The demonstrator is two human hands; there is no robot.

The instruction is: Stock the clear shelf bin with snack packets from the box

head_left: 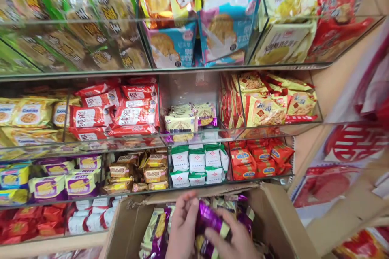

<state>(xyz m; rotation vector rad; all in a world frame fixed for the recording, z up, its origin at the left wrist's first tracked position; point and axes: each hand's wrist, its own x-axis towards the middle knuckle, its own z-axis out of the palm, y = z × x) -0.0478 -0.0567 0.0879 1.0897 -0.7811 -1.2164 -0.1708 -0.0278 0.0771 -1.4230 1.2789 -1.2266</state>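
Both hands are over an open cardboard box [282,218] full of purple and cream snack packets [156,230]. A shiny purple packet [208,216] lies between them. My left hand [184,224] has its fingers curled at the packet's left end. My right hand [231,234] is closed round its right side, thumb across the front. On the middle shelf above, a clear compartment holds similar cream and purple packets [181,124] in a low pile, with bare back wall showing above them.
Shelves with clear dividers rise behind the box. Red packets [136,115] and yellow-red packets [266,109] flank the middle compartment. Green and white packets [197,160] sit just behind the box. A shelf edge [170,71] runs above; red decorations [355,141] hang at right.
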